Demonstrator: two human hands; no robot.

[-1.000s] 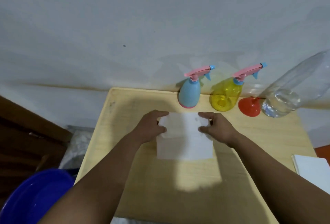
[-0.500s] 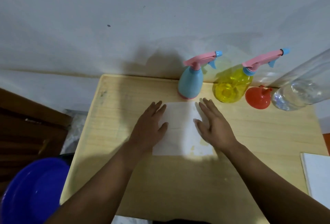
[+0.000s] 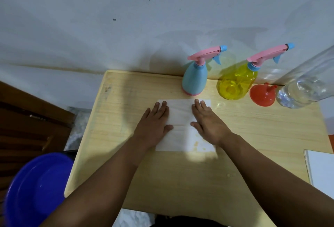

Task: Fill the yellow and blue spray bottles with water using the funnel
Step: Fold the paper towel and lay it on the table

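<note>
Left hand (image 3: 153, 123) and right hand (image 3: 207, 123) press flat, fingers straight, on a white paper sheet (image 3: 180, 114) on the pale wooden desk (image 3: 126, 100).

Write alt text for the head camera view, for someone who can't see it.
Both hands, left hand and right hand, press flat on a white paper sheet on a wooden table. Along the wall behind stand a blue spray bottle, a yellow spray bottle, an upside-down red funnel and a clear water bottle.
</note>
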